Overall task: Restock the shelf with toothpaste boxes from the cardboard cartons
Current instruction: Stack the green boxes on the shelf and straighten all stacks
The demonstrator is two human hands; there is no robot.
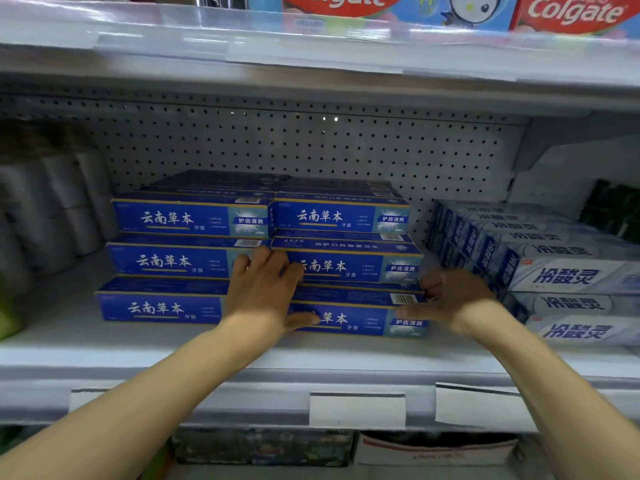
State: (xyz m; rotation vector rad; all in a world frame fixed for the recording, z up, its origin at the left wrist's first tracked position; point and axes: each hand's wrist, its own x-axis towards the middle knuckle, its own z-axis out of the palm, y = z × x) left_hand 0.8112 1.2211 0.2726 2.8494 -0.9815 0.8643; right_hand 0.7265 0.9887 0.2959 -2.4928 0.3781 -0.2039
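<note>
Blue toothpaste boxes (188, 218) stand in two stacks, three high, on the white shelf (104, 355). My left hand (265, 289) lies with straight fingers against the fronts of the two lower boxes where the stacks meet. My right hand (453, 294) is at the right end of the bottom right box (360, 318); its thumb lies along the box front and its fingers curl round the end. No cardboard carton is in view.
White and blue toothpaste boxes (554, 275) are stacked just right of my right hand. Pale rolls (52, 209) fill the shelf's left side. Colgate boxes (575, 12) stand on the shelf above. Price tag holders (356, 408) hang on the front edge.
</note>
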